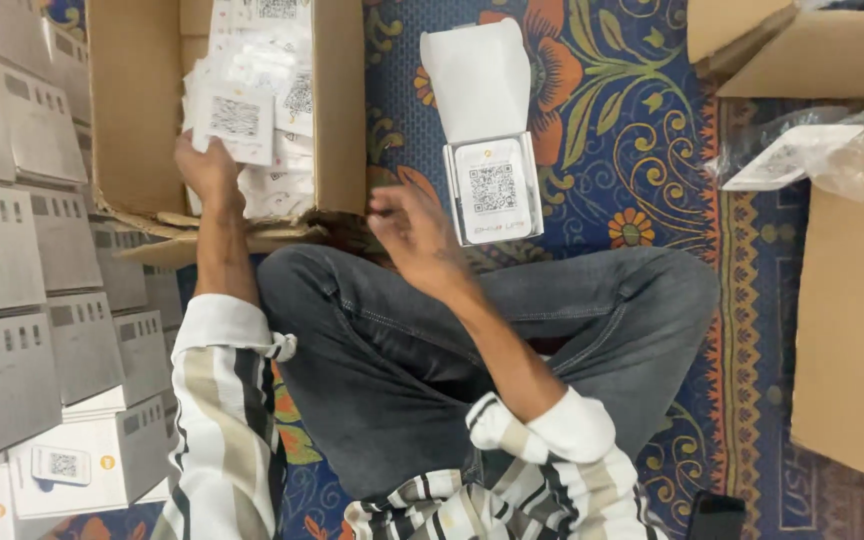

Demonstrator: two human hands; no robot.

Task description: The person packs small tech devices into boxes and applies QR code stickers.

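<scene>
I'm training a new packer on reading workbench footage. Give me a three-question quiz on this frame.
1. True or false: the left hand grips a white card inside the cardboard box.
2. What lies nearest the right hand? A) plastic bag B) small open white box C) stacked grey cartons
3. Fill in: the person sits on a patterned ____.

Key: 1 true; 2 B; 3 carpet.
</scene>
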